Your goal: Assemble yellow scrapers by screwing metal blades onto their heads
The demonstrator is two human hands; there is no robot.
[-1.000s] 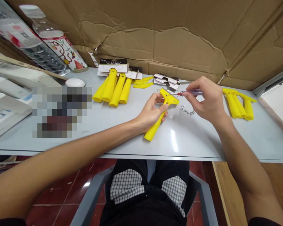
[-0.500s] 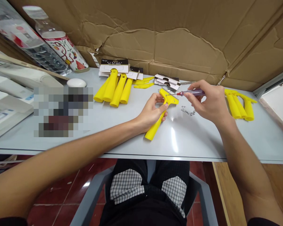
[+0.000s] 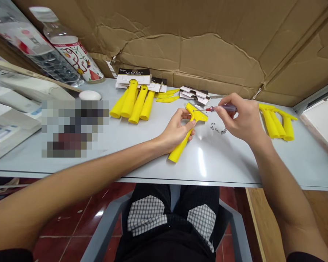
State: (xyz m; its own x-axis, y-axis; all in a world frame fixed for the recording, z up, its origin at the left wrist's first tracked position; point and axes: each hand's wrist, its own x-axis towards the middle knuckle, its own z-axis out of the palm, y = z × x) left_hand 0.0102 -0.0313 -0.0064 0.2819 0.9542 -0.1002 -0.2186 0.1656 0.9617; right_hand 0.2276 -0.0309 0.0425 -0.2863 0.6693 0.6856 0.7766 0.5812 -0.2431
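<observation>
A: Why is your left hand [image 3: 175, 133] closed around the bright yellow plastic tool with the flared head [image 3: 178, 151]?

B: Probably to steady it: your fingers wrap its neck, with your thumb across the front, above the pale grey table [image 3: 224, 163]. The handle slants down towards you, which seems to leave the head exposed.

A: And your right hand [image 3: 243, 114]?

B: Its fingers are drawn in, pinching the translucent purple screwdriver with a red collar [image 3: 212, 109], perhaps for fine control. The shaft reaches the head; you can't tell whether its tip is seated.

A: How does your yellow tool look?

B: Smooth and glossy, with a round, tubular handle and small metallic spots on its head.
</observation>
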